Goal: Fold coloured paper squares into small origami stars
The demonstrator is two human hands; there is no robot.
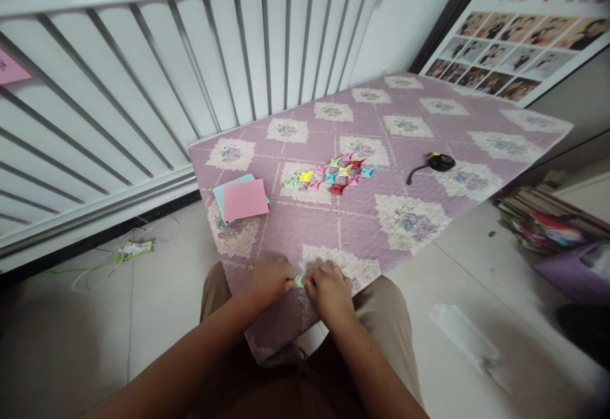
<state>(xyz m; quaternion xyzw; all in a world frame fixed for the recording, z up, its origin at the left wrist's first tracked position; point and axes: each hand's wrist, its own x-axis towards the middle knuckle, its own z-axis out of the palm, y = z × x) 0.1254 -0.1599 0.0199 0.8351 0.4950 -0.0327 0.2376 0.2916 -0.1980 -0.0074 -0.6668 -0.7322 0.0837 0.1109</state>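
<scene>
A small piece of folded light green paper shows between my two hands, near the front edge of the cloth-covered table. My left hand pinches its left side, and my right hand grips the right side with curled fingers. Much of the paper is hidden by the fingers. Farther up the table stand several small folded paper figures in pink, red, yellow, green and blue, set out in rows. To the left lies a stack of coloured paper sheets, pink on top.
A black and yellow tape measure with a strap lies on the table's right part. A white radiator runs behind the table. A photo board leans at the back right. On the floor are a power strip and a pile of books.
</scene>
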